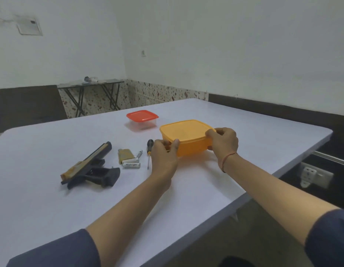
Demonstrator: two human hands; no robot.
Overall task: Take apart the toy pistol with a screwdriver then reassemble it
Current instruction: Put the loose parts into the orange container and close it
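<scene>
Just right of the frame's centre, a person in dark blue sleeves is holding a square orange plastic box [188, 147] with its matching lid on, and the box is sitting on the white bench [51, 199]. The left hand [163, 153] is gripping the box's near left corner, its fingers [175, 143] curling over the rim of the lid. The right hand [224, 143], with a thin red thread around its wrist, is clasping the right corner in the same way, its fingers wrapping the edge.

The slim black-handled screwdriver [149, 151] is lying on the bench just left of the left hand, tip pointing toward the bottom of the frame. Further left, a white battery [131, 165] is resting beside a flat tan plastic cover piece [125, 154] and a small silver part [139, 153]. The black and tan plastic toy pistol [90, 166] is lying on its side at centre left, well apart from both hands, its muzzle pointing toward the upper right.

Behind the orange box, a small clear plastic container with a red lid [142, 119] is standing closed. A dark folding table [90, 85] is standing against the wall at upper left.
</scene>
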